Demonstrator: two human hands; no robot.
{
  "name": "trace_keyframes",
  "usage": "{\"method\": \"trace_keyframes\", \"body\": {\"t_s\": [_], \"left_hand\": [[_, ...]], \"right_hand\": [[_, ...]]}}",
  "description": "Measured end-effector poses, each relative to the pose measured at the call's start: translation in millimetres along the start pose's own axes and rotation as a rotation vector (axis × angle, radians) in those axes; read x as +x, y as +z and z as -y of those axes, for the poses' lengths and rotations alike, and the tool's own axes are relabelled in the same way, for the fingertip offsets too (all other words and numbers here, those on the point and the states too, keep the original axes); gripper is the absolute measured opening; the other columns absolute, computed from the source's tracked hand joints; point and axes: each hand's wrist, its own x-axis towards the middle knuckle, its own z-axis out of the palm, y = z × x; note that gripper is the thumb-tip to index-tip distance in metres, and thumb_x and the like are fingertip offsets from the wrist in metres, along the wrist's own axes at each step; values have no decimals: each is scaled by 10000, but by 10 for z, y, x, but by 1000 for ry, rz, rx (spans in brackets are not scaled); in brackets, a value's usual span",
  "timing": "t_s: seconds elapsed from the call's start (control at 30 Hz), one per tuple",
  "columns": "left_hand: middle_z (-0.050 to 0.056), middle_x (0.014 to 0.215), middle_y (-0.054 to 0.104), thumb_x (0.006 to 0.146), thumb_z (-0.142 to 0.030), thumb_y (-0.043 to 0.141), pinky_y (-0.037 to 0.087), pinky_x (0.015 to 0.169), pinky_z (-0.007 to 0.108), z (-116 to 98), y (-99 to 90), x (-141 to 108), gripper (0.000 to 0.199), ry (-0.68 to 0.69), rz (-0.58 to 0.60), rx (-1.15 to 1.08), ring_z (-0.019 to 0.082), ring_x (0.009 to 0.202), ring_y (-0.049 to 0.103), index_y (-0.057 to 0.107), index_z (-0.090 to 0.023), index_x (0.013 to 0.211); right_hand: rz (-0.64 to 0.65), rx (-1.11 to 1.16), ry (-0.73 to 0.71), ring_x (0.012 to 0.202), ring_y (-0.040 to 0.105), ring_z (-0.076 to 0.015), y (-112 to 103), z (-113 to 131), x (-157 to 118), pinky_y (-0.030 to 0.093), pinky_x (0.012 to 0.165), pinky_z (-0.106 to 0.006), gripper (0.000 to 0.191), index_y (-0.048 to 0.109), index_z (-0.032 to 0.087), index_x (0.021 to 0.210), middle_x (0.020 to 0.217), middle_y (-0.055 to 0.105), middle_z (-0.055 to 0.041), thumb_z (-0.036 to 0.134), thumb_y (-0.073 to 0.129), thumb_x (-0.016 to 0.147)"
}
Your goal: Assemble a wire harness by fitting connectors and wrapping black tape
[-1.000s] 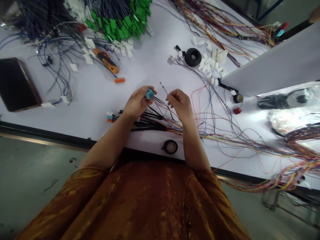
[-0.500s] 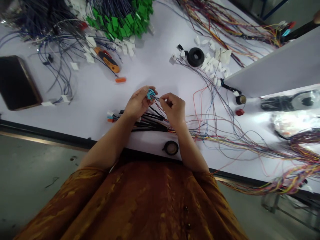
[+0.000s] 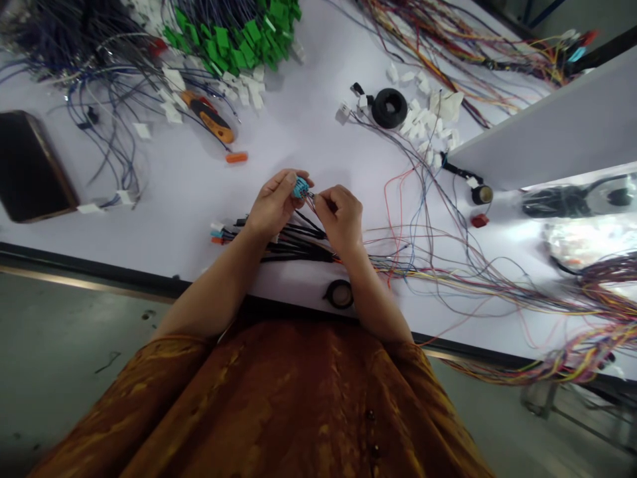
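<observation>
Between the fingers of my left hand (image 3: 273,204) is a light-blue multi-pin connector housing (image 3: 300,187), its wire side turned to the right. My right hand (image 3: 340,216) is closed in a pinch on a thin wire (image 3: 313,199) right beside the housing. Whether the wire's tip is inside a cavity is too small to tell. Below both hands runs a wire harness (image 3: 303,249) with black-taped branches, and small coloured connectors (image 3: 217,234) at its left end stick out past my left forearm.
A black tape roll (image 3: 340,294) lies near the front edge, another black roll (image 3: 389,108) farther back. Orange-handled pliers (image 3: 212,119), a phone (image 3: 34,166) and green connectors (image 3: 239,46) are to the left. A white panel (image 3: 537,133) stands at right, near loose wires (image 3: 423,219).
My right hand has moved slightly left, closer to the blue connector housing. My left hand keeps its hold, and the whole view has shifted a little.
</observation>
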Motion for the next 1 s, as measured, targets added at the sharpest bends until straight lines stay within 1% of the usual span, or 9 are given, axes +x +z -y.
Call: {"method": "trace_keyframes", "body": {"t_s": [0.17,0.3,0.5,0.67,0.77,0.87,0.93,1.0], "left_hand": [[38,897,700,982,-399,616,483,587,201,14,8,-4,209,23,4,33,83,660,614,693,-211,930],[36,889,702,975,-410,624,480,589,208,30,7,-10,212,21,1,75,94,681,626,696,-215,929],[37,873,704,909,-465,701,473,581,190,61,-6,-25,267,13,21,63,91,687,620,724,-200,929],[31,867,702,869,-496,739,488,609,196,69,0,-37,290,33,45,120,95,699,616,732,-211,920],[33,862,700,862,-513,740,477,596,202,73,0,-31,294,57,41,109,96,688,601,733,-222,901],[30,850,700,871,-518,728,467,585,214,75,4,-32,269,79,43,106,98,669,583,740,-250,887],[28,851,705,872,-501,733,470,588,222,72,10,-42,241,85,61,124,101,670,582,747,-261,890],[26,850,710,865,-490,748,479,588,220,66,13,-52,231,86,82,122,101,674,584,754,-260,889]], "right_hand": [[-8,19,-11,671,482,-102,23,-22,2,384,669,-268,261,519,209,695,715,538,22,227,557,952],[2,-24,-22,688,493,-108,11,1,-25,404,673,-265,246,532,212,725,762,551,8,233,539,970],[21,-147,-125,721,516,-130,25,-5,-102,427,694,-295,240,591,224,815,870,577,-24,291,480,1018],[13,-14,-42,727,535,-128,54,-68,-73,455,710,-282,222,560,224,767,804,575,-4,230,536,988],[29,28,0,739,540,-122,47,-106,-57,463,730,-273,208,550,218,761,789,580,7,208,574,968],[38,27,11,758,541,-121,73,-137,-75,466,741,-272,220,532,219,758,803,585,7,206,568,975],[56,20,12,768,535,-116,117,-145,-95,465,747,-270,234,523,220,752,815,587,10,190,556,982],[46,43,9,766,523,-104,144,-138,-117,462,743,-266,231,527,218,757,817,583,19,189,569,982]]}}
